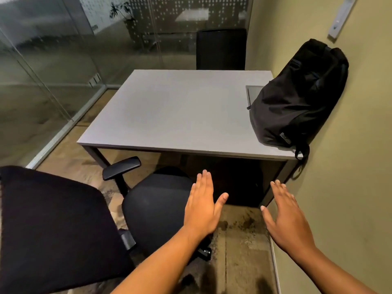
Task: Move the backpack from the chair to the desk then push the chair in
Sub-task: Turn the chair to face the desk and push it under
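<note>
A black backpack (pixel 297 96) stands on the right end of the grey desk (pixel 169 111), leaning against the green wall. A black office chair (pixel 154 206) sits at lower left, turned sideways, its seat bare and its backrest (pixel 53 230) large in the near left. My left hand (pixel 202 206) hovers flat and open above the seat's right edge. My right hand (pixel 286 215) is open too, fingers spread, over the floor near the desk's front right leg. Neither hand holds anything.
A second black chair (pixel 220 49) stands behind the desk's far side. Glass partition walls (pixel 42 71) close off the left. The green wall (pixel 350 187) runs close along the right. A dark inset panel (pixel 253 92) lies in the desk beside the backpack.
</note>
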`<state>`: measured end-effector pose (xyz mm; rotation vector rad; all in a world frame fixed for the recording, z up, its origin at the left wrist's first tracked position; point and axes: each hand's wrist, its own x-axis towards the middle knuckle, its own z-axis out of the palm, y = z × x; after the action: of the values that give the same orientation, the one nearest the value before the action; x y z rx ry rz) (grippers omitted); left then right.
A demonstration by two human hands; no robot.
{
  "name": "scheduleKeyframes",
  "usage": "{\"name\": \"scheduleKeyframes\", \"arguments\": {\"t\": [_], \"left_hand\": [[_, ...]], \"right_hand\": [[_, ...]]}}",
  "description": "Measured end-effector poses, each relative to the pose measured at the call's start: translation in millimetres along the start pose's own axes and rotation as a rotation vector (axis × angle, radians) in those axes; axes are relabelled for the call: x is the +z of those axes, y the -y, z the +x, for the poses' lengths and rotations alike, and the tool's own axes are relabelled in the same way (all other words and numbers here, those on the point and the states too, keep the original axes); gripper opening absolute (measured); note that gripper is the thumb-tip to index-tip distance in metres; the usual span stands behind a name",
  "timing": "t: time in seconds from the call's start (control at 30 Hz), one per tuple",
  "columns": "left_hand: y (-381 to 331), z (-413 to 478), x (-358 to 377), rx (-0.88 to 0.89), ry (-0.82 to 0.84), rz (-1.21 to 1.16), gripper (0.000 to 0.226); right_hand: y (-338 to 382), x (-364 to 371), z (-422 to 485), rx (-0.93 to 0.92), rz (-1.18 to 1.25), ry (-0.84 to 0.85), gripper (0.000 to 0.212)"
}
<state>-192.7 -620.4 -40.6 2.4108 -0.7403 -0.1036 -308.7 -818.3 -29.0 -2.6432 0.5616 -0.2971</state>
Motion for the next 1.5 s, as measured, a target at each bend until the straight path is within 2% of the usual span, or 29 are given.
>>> {"name": "scheduleKeyframes", "arguments": {"t": [0.5, 0.73, 0.93, 1.2, 1.5], "left_hand": [[145, -97, -126, 0.090, 0.051, 0.096, 0.080], [161, -165, -169, 0.098, -0.002, 0.160, 0.080], [158, -165, -172, 0.084, 0.016, 0.156, 0.079], [167, -226, -203, 0.085, -0.033, 0.192, 0.080], [201, -246, -256, 0.082, -0.151, 0.216, 0.078]], "right_hand": [[168, 61, -93, 0.085, 0.059, -0.065, 0.070], [227, 69, -167, -0.007, 0.082, -0.049, 0.071], [234, 69, -174, 0.034, 0.122, -0.042, 0.070], [269, 64, -216, -0.052, 0.168, -0.024, 0.070], [327, 69, -231, -0.100, 0.264, 0.024, 0.069]]}}
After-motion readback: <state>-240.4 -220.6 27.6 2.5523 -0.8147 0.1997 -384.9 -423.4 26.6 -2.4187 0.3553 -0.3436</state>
